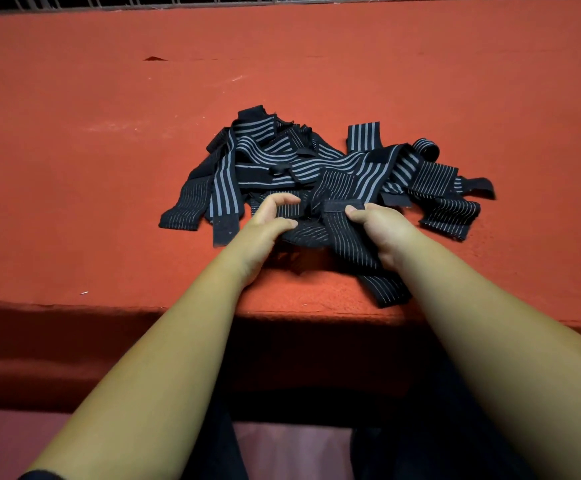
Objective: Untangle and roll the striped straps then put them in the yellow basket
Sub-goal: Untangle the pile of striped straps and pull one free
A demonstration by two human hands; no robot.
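Found the striped straps (316,168) tangled in a heap on the red table (109,168), near its front edge. Clutched one band at the heap's near side in the left hand (268,220) and pinched another in the right hand (379,226).

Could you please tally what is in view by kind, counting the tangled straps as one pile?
Hands: 2, left hand and right hand, both gripping straps
Pile of striped straps: 1, single straps too tangled to count
Red surface: 1
Total: 4
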